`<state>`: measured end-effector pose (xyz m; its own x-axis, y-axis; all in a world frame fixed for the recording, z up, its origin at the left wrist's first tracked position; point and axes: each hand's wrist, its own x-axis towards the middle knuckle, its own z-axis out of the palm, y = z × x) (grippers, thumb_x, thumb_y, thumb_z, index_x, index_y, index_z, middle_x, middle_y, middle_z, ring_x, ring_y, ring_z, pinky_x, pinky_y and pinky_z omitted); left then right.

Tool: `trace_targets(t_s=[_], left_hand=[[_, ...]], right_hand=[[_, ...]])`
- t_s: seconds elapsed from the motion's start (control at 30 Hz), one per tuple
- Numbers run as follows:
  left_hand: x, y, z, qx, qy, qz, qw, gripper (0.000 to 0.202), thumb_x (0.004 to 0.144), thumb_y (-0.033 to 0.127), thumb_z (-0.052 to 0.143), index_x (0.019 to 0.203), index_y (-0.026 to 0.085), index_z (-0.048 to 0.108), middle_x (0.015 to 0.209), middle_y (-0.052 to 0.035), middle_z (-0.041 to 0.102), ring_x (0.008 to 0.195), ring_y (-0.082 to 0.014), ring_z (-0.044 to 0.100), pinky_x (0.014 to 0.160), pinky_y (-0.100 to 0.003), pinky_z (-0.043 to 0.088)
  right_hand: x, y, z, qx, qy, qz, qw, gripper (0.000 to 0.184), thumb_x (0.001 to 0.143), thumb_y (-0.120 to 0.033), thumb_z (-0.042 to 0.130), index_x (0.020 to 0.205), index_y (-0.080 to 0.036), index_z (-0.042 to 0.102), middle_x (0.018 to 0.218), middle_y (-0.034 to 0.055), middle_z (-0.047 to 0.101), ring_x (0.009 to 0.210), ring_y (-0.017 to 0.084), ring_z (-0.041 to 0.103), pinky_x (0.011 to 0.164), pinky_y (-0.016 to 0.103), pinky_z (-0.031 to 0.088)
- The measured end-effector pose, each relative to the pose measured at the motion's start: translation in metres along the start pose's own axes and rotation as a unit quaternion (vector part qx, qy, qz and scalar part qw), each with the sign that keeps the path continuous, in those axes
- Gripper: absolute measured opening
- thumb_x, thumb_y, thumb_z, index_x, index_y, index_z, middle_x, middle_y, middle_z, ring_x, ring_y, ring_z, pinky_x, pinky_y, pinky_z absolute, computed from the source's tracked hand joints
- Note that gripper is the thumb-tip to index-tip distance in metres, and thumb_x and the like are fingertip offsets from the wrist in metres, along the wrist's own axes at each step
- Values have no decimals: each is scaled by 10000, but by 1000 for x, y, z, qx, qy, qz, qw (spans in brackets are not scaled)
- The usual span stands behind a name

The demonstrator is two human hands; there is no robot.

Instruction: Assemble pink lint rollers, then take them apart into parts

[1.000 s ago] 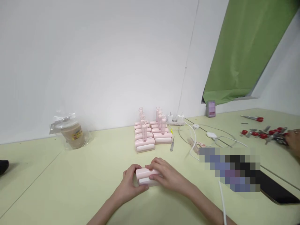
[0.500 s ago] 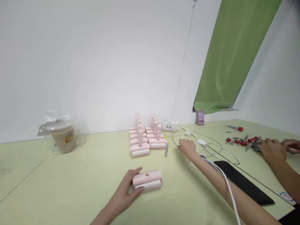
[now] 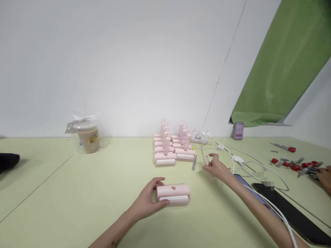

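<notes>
My left hand (image 3: 148, 203) grips the left end of a pink roller body (image 3: 173, 194) that lies on the pale green table (image 3: 77, 193). A small hole shows on its top. My right hand (image 3: 216, 167) is farther out to the right, its fingers pinched on a small clear pink handle piece (image 3: 206, 159). It hovers beside a small grey screwdriver (image 3: 193, 164). Behind both stands a stack of pink rollers (image 3: 173, 151) with several clear handles upright on it.
A bagged drink cup (image 3: 88, 137) stands at the back left. White chargers and cables (image 3: 234, 157) trail right of the stack. A dark phone (image 3: 289, 210) lies near my right arm. Red-handled tools (image 3: 289, 162) and another person's hand (image 3: 324, 174) are at the far right.
My right hand left the roller, reached out to the cables, and now holds a small pink piece nearer the screwdriver. My left hand stays on the roller. The view shifted.
</notes>
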<state>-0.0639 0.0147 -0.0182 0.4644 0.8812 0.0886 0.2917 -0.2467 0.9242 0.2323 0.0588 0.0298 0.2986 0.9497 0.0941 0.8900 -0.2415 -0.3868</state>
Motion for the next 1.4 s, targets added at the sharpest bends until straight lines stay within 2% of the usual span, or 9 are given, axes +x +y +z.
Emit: trace_targets(t_s=[0.07, 0.13, 0.23, 0.3, 0.4, 0.6, 0.8, 1.2, 1.4], left_hand=[[0, 0, 0, 0, -6, 6, 1000, 474, 664, 261, 605, 1110, 235, 447, 1061, -32, 521, 961, -187, 510, 826, -266, 405], [1, -1, 0, 3, -4, 20, 1000, 413, 661, 262, 614, 1052, 227, 486, 1051, -24, 526, 957, -183, 507, 827, -263, 402], [2, -3, 0, 7, 5, 41, 999, 392, 658, 266, 626, 1030, 219, 509, 1032, -18, 527, 951, -179, 504, 836, -264, 393], [2, -3, 0, 5, 7, 48, 999, 400, 657, 273, 633, 1035, 216, 513, 1029, -19, 526, 952, -179, 502, 844, -268, 388], [2, -3, 0, 1, 4, 51, 999, 402, 655, 273, 639, 1034, 214, 519, 1028, -22, 524, 958, -184, 498, 853, -279, 383], [3, -3, -1, -2, 0, 46, 999, 410, 648, 279, 647, 1033, 222, 519, 1030, -23, 523, 957, -195, 498, 851, -296, 385], [3, -3, -1, -6, -4, 50, 999, 405, 657, 271, 641, 1041, 223, 518, 1045, -26, 521, 980, -194, 488, 864, -294, 377], [5, -6, -2, -8, -13, 26, 1000, 424, 647, 284, 649, 1045, 229, 514, 1033, -27, 522, 946, -203, 499, 840, -308, 387], [5, -4, -3, 3, -19, 31, 999, 425, 649, 299, 649, 1047, 234, 513, 1032, -31, 517, 949, -206, 494, 835, -312, 391]], right_hand=[[-17, -16, -3, 81, -13, -64, 995, 449, 771, -232, 391, 1182, -182, 219, 958, 77, 553, 760, 190, 599, 618, 333, 471], [-37, -37, -2, 166, -43, -135, 976, 337, 780, -250, 362, 1096, -238, 246, 1003, 41, 539, 784, 151, 599, 612, 282, 491], [-64, -67, 2, 325, -111, -249, 906, 280, 760, -251, 447, 981, -245, 276, 904, 21, 571, 780, 147, 583, 627, 273, 497], [-74, -81, 3, 360, -141, -286, 877, 294, 743, -180, 476, 965, -244, 295, 832, 3, 571, 748, 138, 571, 633, 270, 490], [-79, -90, 2, 314, -158, -310, 883, 326, 719, -97, 469, 970, -249, 327, 786, -29, 547, 717, 118, 556, 665, 271, 484], [-74, -88, -3, 289, -152, -332, 885, 369, 707, -63, 462, 987, -270, 337, 789, -45, 534, 724, 108, 550, 749, 301, 470], [-74, -92, -7, 286, -215, -352, 865, 368, 669, -43, 486, 937, -261, 358, 812, -36, 547, 734, 113, 545, 678, 258, 472], [-73, -96, -16, 209, -203, -381, 877, 296, 671, -67, 481, 883, -256, 395, 827, -37, 546, 735, 111, 530, 668, 239, 442], [-72, -99, -22, 185, -224, -358, 887, 210, 711, -133, 481, 857, -247, 381, 735, -47, 565, 671, 119, 545, 601, 229, 442]])
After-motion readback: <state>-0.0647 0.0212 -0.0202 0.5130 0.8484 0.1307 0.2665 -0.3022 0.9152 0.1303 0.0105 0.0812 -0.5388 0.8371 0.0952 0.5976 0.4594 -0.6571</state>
